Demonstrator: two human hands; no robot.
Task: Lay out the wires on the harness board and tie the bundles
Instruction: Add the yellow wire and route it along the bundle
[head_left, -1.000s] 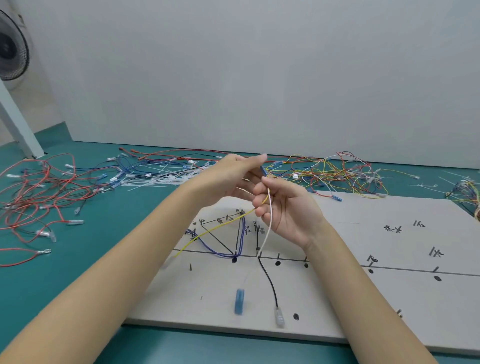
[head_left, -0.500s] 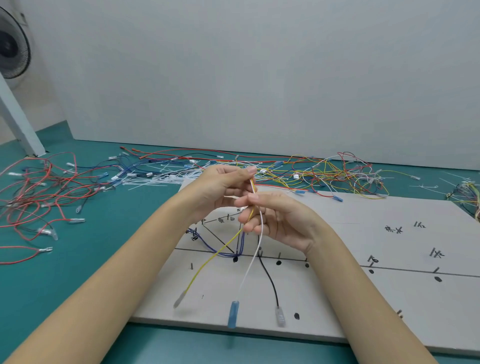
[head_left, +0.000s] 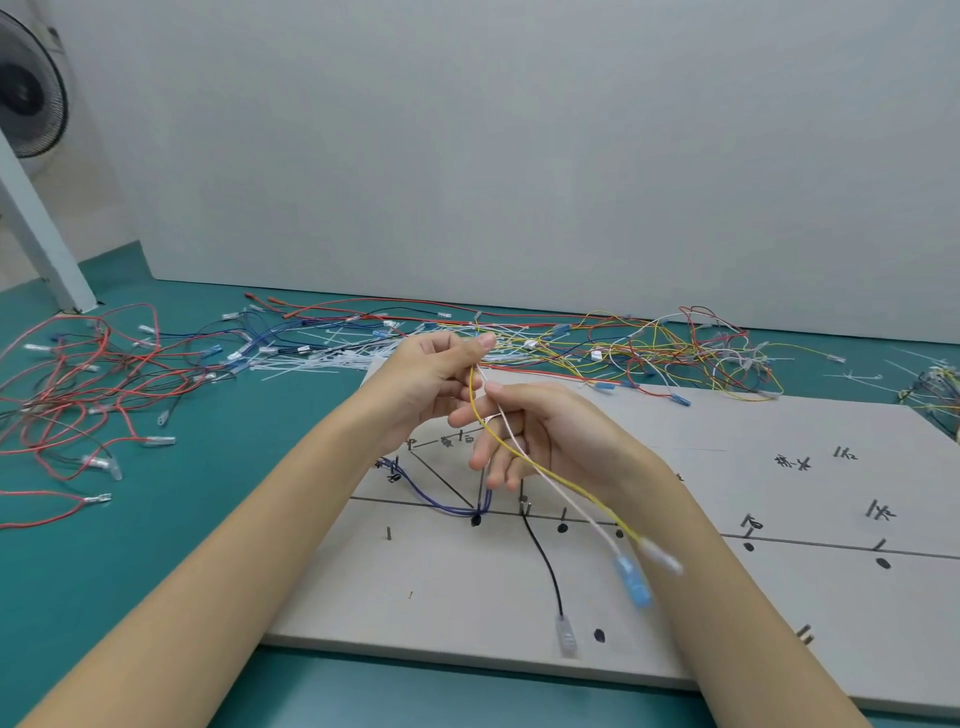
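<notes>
Left hand (head_left: 436, 384) pinches yellow wire (head_left: 550, 470) & white wire (head_left: 558, 491) tops; right hand (head_left: 540, 436) fingers loose, wires draped across — light, floppy; grip mid-length, not terminals.

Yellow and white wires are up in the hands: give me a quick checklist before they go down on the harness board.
1. Left hand pinches both wire tops: ok.
2. Right hand grip on the wires: cannot tell; its fingers look spread.
3. Yellow wire and white wire run together, untangled: ok.
4. Their terminals hang steady: not ok, blurred.
5. Black wire already on the harness board: ok.
6. Blue wires routed to their peg: ok.
</notes>
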